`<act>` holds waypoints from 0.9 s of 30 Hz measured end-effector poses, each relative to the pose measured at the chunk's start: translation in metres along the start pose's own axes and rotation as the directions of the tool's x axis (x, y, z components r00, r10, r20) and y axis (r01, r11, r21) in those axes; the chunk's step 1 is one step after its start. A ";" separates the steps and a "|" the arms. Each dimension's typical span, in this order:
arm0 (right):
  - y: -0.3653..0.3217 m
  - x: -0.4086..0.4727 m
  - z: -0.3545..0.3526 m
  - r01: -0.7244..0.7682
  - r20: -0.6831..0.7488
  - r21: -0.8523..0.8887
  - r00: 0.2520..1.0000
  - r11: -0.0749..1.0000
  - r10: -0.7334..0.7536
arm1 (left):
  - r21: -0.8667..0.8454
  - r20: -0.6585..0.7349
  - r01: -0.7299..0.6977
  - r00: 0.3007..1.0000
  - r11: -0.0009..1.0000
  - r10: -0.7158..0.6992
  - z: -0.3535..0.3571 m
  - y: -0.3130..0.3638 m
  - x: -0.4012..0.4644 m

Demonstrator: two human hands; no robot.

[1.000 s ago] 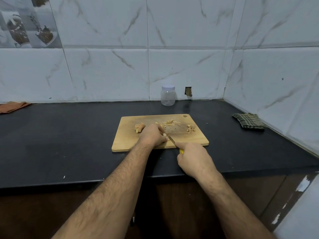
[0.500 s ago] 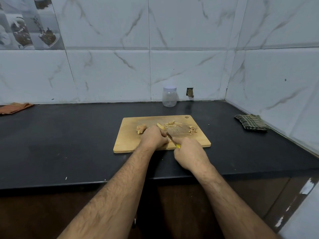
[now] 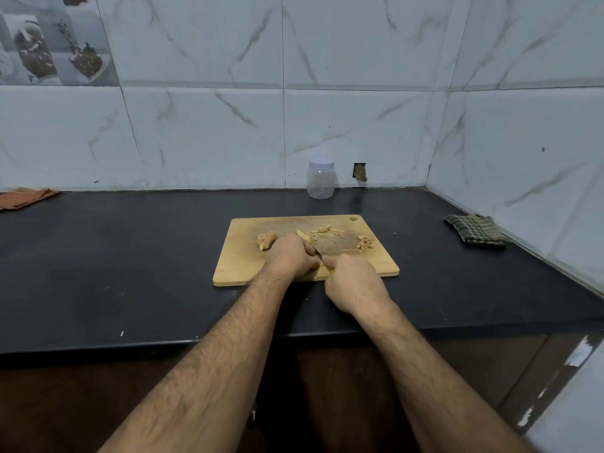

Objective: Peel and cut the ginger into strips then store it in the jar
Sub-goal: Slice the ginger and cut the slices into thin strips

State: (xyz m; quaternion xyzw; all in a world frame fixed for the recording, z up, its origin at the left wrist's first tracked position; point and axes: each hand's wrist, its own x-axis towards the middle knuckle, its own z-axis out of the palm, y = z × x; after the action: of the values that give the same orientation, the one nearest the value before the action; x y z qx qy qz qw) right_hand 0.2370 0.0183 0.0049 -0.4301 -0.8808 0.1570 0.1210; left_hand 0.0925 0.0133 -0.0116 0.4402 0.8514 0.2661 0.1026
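Note:
A wooden cutting board (image 3: 248,273) lies on the black counter. My left hand (image 3: 291,258) is curled over a ginger piece near the board's middle front, which the fingers mostly hide. Right beside it, my right hand (image 3: 353,284) grips a yellow-handled knife (image 3: 318,253), whose blade angles toward the left fingers. A whole ginger knob (image 3: 266,240) sits left of my left hand. Thin ginger strips (image 3: 325,232) lie behind the hands, and a small heap of peel scraps (image 3: 364,243) is at the right. The clear lidded jar (image 3: 321,179) stands at the back wall.
A green checked cloth (image 3: 475,235) lies at the right by the corner wall. An orange cloth (image 3: 24,197) is at the far left. The counter's front edge (image 3: 130,346) runs close below my forearms.
My right hand has slid forward and left along the board's front, closing up against my left hand. The knife blade now shows much shorter between the two hands.

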 end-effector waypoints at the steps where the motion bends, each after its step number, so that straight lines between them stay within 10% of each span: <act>1: -0.001 0.000 0.000 0.001 0.002 -0.005 1.000 1.000 -0.001 | 0.000 -0.001 0.000 1.000 1.000 0.000 0.000 0.000 0.000; 27: 0.011 -0.010 0.001 -0.015 -0.039 0.066 0.999 0.998 0.018 | -0.034 -0.050 0.010 0.999 0.999 -0.012 0.002 -0.001 -0.006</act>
State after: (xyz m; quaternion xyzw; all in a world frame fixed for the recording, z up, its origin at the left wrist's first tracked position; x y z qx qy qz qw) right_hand 0.2500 0.0163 -0.0011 -0.4361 -0.8690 0.1784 0.1510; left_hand 0.0962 0.0092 -0.0140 0.4270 0.8514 0.2910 0.0899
